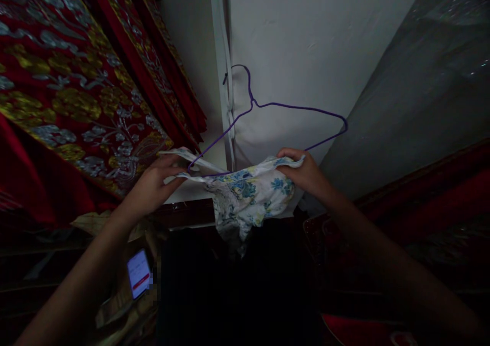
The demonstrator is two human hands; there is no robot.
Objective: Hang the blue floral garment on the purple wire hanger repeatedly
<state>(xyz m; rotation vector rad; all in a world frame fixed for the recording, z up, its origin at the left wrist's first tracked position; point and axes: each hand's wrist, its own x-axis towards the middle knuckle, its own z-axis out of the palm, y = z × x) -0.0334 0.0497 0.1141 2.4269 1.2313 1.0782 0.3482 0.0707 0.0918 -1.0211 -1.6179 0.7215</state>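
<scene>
A purple clothes hanger [268, 104] hangs by its hook from a white strip on the wall. Below it is a white garment [248, 188] with blue and yellow flowers, stretched between my hands. My left hand [163, 180] pinches a strap of the garment, right at the hanger's lower left corner, which lies inside the strap. At the other end my right hand [296, 170] grips the garment's upper edge, beneath the hanger's right arm. The hanger's right corner stands free of the cloth. The garment's lower part bunches and hangs in the dark over my lap.
Red cloth [80, 101] with gold and silver embroidery hangs on the left. A lit phone [139, 273] lies at lower left. Clear plastic sheeting [421, 55] covers something at the right, with more red cloth [429, 193] below it.
</scene>
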